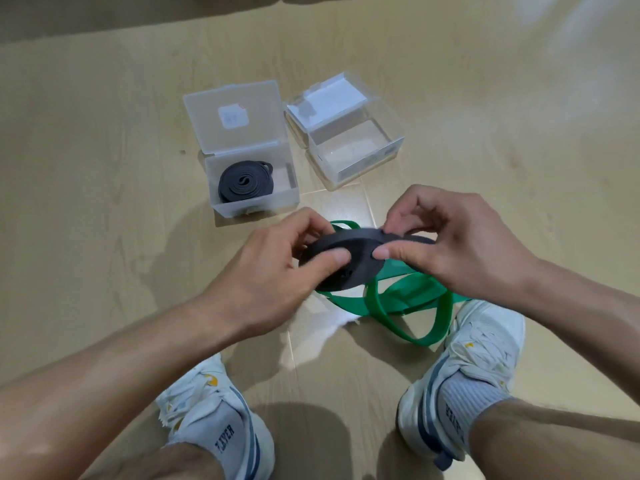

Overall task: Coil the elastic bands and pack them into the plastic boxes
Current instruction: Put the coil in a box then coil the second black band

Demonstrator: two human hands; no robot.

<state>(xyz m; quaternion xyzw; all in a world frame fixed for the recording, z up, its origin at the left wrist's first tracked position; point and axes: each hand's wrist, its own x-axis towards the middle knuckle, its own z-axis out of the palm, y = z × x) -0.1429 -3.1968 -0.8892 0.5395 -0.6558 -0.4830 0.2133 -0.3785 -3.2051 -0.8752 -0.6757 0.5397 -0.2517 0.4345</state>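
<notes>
A dark grey elastic band coil (356,252) hangs above the floor between both hands. My left hand (277,268) grips its left side, thumb on top. My right hand (446,237) pinches its right edge between thumb and fingers. Under the hands a loose green elastic band (408,299) lies in loops on the floor. The left plastic box (254,199) stands open with a coiled grey band (246,183) inside. The right plastic box (356,157) is open and holds nothing that I can see.
The floor is light wood-look tile (104,168). My two feet in white sneakers, left (211,410) and right (467,368), stand close below the hands. The right shoe touches the green band's loops. Both box lids stand tilted back.
</notes>
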